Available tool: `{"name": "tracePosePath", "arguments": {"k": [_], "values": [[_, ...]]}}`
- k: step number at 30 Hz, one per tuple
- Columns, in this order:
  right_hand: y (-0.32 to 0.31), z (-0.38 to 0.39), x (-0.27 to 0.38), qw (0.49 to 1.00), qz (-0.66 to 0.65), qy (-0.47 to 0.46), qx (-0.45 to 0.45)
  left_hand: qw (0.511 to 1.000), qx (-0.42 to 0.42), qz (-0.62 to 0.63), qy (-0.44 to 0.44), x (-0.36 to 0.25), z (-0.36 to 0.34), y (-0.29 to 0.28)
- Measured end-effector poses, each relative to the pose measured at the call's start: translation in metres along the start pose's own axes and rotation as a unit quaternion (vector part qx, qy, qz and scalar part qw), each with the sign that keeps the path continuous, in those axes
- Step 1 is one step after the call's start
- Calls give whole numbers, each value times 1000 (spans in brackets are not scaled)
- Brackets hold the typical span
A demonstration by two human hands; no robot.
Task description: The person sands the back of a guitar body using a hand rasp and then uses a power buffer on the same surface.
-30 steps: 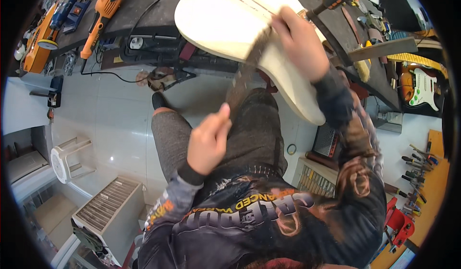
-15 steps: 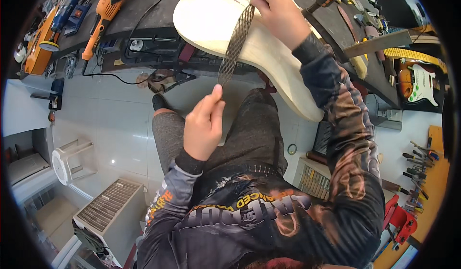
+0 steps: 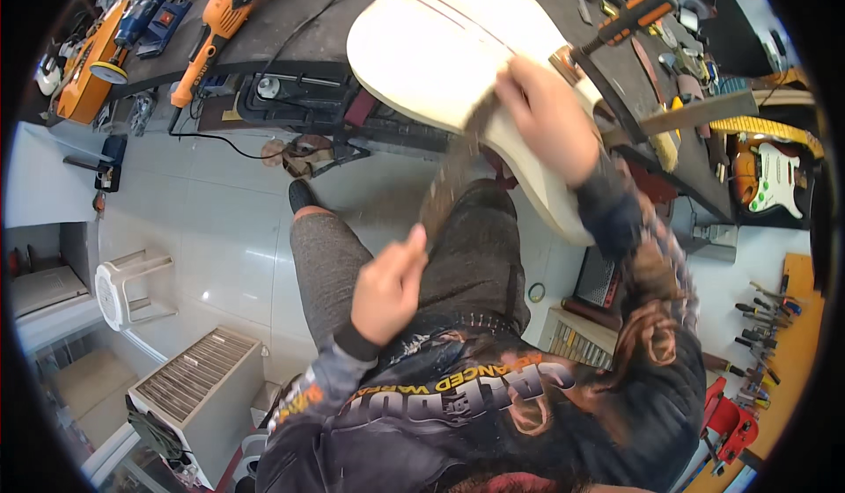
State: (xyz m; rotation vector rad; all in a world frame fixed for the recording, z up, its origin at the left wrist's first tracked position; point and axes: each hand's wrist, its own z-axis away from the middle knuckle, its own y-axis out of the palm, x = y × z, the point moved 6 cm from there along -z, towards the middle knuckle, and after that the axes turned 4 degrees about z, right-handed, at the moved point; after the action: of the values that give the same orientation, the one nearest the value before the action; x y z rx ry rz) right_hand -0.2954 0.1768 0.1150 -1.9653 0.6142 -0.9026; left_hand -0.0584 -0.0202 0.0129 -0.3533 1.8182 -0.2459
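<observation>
Right now I have both arms out in front of me, one hand higher and farther off than the other, with a long dark rasp (image 3: 455, 172) slanting between them. My left hand (image 3: 385, 292) is low, over my lap, its forearm angling inward from the lower left; thumb and fingers pinch the near end of the rasp, the back of the hand turned partly up. My right hand (image 3: 553, 128) reaches farther forward, over the pale wooden body (image 3: 440, 35), its elbow bent out to the side and its forearm slanting up and inward. Its fingers are curled together around the far end of the rasp, though blur hides exactly how the fingertips sit. The rasp crosses the near edge of the wood, close to where the rounded part narrows toward the tapering end; whether it bears on that edge I cannot tell, as the blade is smeared. The wooden body lies partly on the dark tabletop (image 3: 317, 18) and juts out over its edge toward me, its narrow end pointing down to my right. Just beyond my right hand stands a clamp with a black and orange handle (image 3: 631, 22), by the far side of the wood. An orange power tool (image 3: 227, 18) lies to the left, well apart from both hands.
</observation>
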Motion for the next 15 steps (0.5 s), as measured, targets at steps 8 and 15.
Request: {"name": "tracePosePath", "arguments": {"k": [8, 15], "values": [[10, -71, -11, 997, -28, -39, -62, 998, -44, 17, -29, 4, -61, -11], [12, -22, 8, 1000, -26, 1, -4, 998, -9, -5, -62, 0, -9, -19]]}}
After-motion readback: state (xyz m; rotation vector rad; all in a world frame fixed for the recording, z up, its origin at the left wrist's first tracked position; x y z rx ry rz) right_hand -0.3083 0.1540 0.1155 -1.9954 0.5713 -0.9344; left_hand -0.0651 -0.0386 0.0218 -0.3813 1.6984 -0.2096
